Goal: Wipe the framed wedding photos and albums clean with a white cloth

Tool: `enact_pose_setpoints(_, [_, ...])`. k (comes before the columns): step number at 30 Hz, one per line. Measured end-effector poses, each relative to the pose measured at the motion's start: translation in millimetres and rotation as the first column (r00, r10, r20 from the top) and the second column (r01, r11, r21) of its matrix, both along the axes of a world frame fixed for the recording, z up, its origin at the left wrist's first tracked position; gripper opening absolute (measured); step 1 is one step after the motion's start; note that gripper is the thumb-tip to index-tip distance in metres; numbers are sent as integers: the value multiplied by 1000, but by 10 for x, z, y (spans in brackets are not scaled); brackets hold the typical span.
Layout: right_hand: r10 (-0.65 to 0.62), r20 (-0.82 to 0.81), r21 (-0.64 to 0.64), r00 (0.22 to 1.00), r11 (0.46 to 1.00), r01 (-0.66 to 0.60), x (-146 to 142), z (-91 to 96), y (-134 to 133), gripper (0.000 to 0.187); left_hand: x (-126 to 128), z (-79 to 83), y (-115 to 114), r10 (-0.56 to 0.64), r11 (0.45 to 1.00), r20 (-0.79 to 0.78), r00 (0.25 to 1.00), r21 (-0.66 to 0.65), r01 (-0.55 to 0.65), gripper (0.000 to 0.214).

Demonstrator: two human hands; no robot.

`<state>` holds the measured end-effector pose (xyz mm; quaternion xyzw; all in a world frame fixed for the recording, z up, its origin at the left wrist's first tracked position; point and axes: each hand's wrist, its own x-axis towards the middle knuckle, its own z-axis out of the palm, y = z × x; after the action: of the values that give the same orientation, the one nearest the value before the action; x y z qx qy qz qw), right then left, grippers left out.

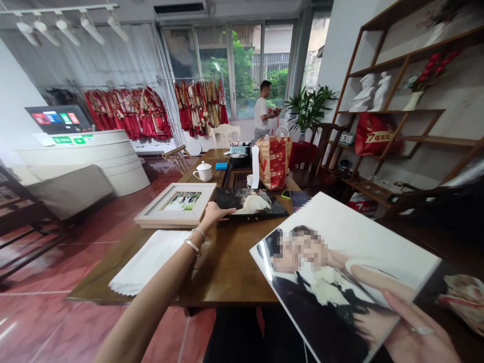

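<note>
My left hand (215,212) reaches across the wooden table (234,272) and rests on the near left edge of a dark photo print (251,201) lying flat; its fingers curl over that edge. A bracelet sits on that wrist. My right hand (416,333) holds up a large photo print (340,272) of a couple at the lower right, thumb lying across its lower edge. Left of the dark print lies a framed photo (177,203) in a pale frame.
A white cloth (145,262) lies on the table's near left. Further back stand a white teapot (204,171), a tea tray and a red-and-brown paper bag (274,161). A person (261,113) stands by the windows. Wooden shelves (401,101) fill the right; red garments hang at the back.
</note>
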<state>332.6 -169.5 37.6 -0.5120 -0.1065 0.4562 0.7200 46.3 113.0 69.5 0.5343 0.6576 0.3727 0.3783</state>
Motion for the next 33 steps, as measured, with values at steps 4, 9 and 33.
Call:
enact_pose_setpoints(4, [58, 10, 108, 998, 992, -59, -65, 205, 80, 44, -12, -16, -196, -9, 1000, 254, 967, 15, 5, 51])
enact_pose_setpoints(9, [71, 45, 268, 997, 960, -80, -227, 559, 439, 36, -104, -5, -636, 62, 997, 402, 913, 19, -76, 70])
enact_pose_setpoints(33, [430, -295, 167, 853, 903, -397, -1345, 91, 2685, 35, -613, -603, -1920, -84, 987, 271, 959, -112, 118, 64])
